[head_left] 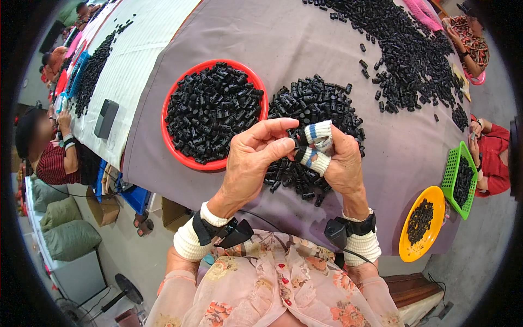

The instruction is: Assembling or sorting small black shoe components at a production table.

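Observation:
My left hand (251, 155) and my right hand (344, 161) meet above a loose heap of small black plastic pieces (310, 103). These are short cylinders with a hole through the side, much like cord locks. Between my fingertips is one small black plastic piece (295, 136), partly hidden. My left thumb and forefinger pinch it from one side, and my right thumb and forefinger close on it from the other. White knitted covers (318, 131) with blue stripes wrap those right fingers. Left of the heap stands a red basin (165, 128) full of similar black pieces.
A larger black pile (408, 60) spreads at the far right of the grey cloth (229, 188). A yellow plate (406, 248) and a green basket (450, 171) hold black parts at the right edge. A dark box (106, 118) lies on the left table. Other people sit around.

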`<state>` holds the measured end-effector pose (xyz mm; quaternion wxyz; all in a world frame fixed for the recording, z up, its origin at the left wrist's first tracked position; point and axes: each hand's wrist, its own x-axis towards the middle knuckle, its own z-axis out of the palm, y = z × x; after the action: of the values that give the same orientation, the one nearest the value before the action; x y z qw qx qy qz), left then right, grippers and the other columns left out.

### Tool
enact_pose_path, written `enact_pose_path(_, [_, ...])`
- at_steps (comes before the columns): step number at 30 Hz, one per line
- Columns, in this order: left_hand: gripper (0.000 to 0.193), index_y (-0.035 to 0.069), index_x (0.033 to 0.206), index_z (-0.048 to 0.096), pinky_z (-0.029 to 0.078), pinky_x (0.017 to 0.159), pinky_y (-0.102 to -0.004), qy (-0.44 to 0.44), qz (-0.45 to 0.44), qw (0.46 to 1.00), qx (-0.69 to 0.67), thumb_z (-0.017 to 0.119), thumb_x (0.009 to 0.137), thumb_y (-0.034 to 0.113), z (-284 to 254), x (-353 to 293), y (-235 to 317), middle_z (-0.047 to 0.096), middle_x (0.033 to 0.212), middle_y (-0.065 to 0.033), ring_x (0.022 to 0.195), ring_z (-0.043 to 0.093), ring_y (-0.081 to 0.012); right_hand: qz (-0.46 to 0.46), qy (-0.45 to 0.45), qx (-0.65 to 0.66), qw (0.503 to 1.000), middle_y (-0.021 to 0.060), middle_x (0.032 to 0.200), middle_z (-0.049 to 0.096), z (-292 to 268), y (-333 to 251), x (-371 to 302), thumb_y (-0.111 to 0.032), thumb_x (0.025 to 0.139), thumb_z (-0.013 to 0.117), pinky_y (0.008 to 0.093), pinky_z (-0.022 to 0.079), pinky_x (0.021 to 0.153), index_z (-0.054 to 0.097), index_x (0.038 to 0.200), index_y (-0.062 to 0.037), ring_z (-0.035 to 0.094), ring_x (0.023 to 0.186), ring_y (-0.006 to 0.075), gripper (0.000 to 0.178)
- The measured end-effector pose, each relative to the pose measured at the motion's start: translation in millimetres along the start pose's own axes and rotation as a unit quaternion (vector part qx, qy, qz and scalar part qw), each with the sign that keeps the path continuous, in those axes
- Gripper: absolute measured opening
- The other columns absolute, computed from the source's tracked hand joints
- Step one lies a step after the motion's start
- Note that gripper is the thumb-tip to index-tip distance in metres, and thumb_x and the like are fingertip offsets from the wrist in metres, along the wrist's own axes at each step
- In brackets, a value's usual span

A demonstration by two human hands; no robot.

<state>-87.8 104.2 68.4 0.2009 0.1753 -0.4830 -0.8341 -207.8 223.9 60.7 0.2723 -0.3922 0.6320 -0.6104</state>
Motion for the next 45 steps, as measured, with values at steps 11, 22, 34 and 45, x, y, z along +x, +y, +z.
enact_pose_path(11, [0.025,-0.003,0.109,0.058,0.049,0.072,-0.0227,0.009,-0.022,0.999,-0.043,0.057,0.086,0.005,-2,1,-3,0.063,0.088,-0.0047,0.075,0.058,-0.0092,-0.004,0.001,0.006,1.0,0.0026,0.075,0.063,0,1,-1,-0.005,0.072,0.071,0.022,0.046,0.059,0.058,0.092,-0.0009,0.054,0.064,0.0054,0.024])
enact_pose_path(22, [0.025,-0.003,0.111,0.058,0.049,0.074,-0.0223,0.006,-0.017,0.999,-0.04,0.056,0.087,0.006,-1,0,-4,0.062,0.091,-0.0047,0.077,0.057,-0.0085,-0.003,0.008,-0.015,1.0,0.0035,0.076,0.063,0,5,-1,-0.005,0.072,0.071,0.0229,0.048,0.06,0.058,0.094,-0.0007,0.056,0.065,0.0064,0.026])
enact_pose_path(34, [0.028,-0.002,0.114,0.055,0.049,0.074,-0.0234,0.007,-0.034,0.995,-0.089,0.058,0.086,0.006,-5,1,-6,0.061,0.093,-0.0043,0.078,0.057,-0.0083,-0.012,-0.001,-0.017,1.0,0.0038,0.074,0.063,2,1,-1,-0.005,0.072,0.071,0.0231,0.047,0.059,0.059,0.092,-0.0008,0.056,0.064,0.0062,0.024])
enact_pose_path(45, [0.022,-0.001,0.105,0.057,0.049,0.07,-0.0226,-0.004,-0.032,0.995,-0.096,0.061,0.084,0.005,-8,2,-8,0.063,0.089,-0.0049,0.074,0.059,-0.009,0.014,-0.019,-0.058,0.998,0.003,0.068,0.059,1,-6,1,-0.011,0.072,0.073,0.0241,0.043,0.055,0.055,0.087,-0.0021,0.049,0.059,0.0064,0.024])
